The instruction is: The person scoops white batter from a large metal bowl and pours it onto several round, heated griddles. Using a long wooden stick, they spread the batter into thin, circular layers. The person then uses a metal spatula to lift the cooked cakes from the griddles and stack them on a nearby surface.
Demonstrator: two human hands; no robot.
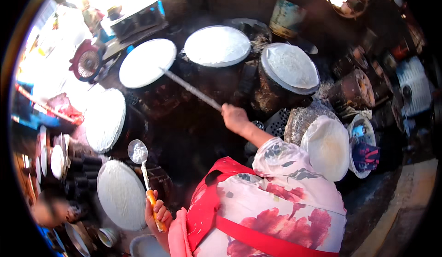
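My right hand (235, 118) grips the end of a long thin stick (195, 91). The stick's far tip touches a white-coated round griddle (146, 64) at the back left. In my left hand (159, 214), low and near me, is a ladle (137, 151) held by its orange handle. Some white stuff, like batter or flour, sits in the ladle's bowl. Just left of the ladle lies another white-topped round (120, 195). More white rounds form an arc: one at the left (106, 120), one at the back (217, 46), and one at the back right (290, 67).
Soot-dark stoves stand under the rounds. At my right are a shallow pan (326, 147) and a bowl (361, 137) with a dark patterned cloth. A rusty can (286, 18) stands behind. A red-rimmed fan (88, 61) is at the left, and dark cylinders (85, 169) are stacked below it.
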